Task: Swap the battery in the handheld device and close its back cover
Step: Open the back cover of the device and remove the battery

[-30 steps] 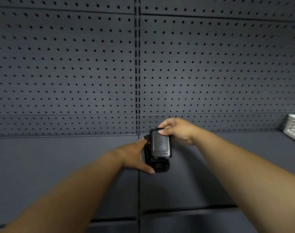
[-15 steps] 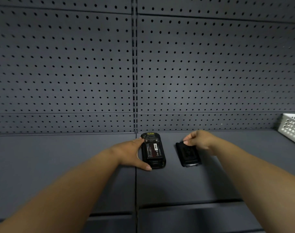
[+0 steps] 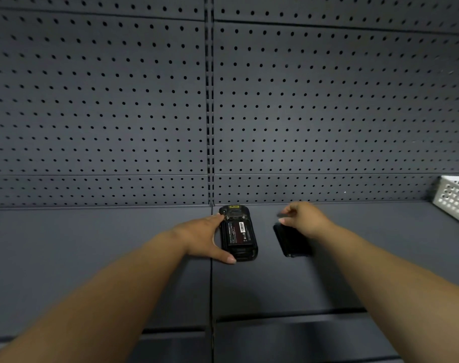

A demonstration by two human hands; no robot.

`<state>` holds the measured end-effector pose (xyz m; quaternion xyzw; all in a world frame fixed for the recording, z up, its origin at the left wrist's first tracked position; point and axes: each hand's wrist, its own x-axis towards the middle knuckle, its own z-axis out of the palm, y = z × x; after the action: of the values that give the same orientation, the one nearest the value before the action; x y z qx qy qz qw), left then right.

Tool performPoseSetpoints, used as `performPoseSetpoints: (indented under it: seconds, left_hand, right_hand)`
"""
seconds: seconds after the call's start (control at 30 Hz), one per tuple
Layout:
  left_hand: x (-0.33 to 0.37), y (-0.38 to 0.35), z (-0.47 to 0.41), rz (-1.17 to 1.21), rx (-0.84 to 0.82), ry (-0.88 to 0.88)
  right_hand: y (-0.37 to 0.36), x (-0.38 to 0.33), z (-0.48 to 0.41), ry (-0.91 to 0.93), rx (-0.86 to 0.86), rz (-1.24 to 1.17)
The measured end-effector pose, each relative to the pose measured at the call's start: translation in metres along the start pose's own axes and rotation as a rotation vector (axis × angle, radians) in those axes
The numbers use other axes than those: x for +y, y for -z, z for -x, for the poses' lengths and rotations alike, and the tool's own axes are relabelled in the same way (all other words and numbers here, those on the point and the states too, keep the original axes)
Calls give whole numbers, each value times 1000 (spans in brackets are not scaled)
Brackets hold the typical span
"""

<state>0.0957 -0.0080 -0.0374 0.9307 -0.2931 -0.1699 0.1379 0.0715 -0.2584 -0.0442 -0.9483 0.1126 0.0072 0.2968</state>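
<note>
The black handheld device lies face down on the dark grey shelf, its back uncovered. A black battery with a white label sits in its bay. My left hand grips the device's left side, thumb at the bottom, a finger at the top. To the right, the black back cover lies flat on the shelf. My right hand hovers just above the cover's far end, fingers loosely apart and holding nothing; it hides part of the cover.
A dark pegboard wall rises right behind the device. A white perforated basket stands at the far right of the shelf. A seam runs down the shelf between two panels.
My right hand lifted the back cover off the device, carried it right and laid it on the shelf, then let go. My left hand kept hold of the device.
</note>
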Motion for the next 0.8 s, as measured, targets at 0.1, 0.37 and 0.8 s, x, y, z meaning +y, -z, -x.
performPoseSetpoints:
  seconds: [0.1,0.37,0.8]
  left_hand:
    - [0,0,-1,-6,3,-7]
    - [-6,-3,-5,-5,11,-21]
    - [-10,-5,-8,-5,18,-26]
  right_hand:
    - [-7,-30,9,232,-42,144]
    - [-26,-61,21,434,-228,403]
    - [-22,-64,29,651,-194,693]
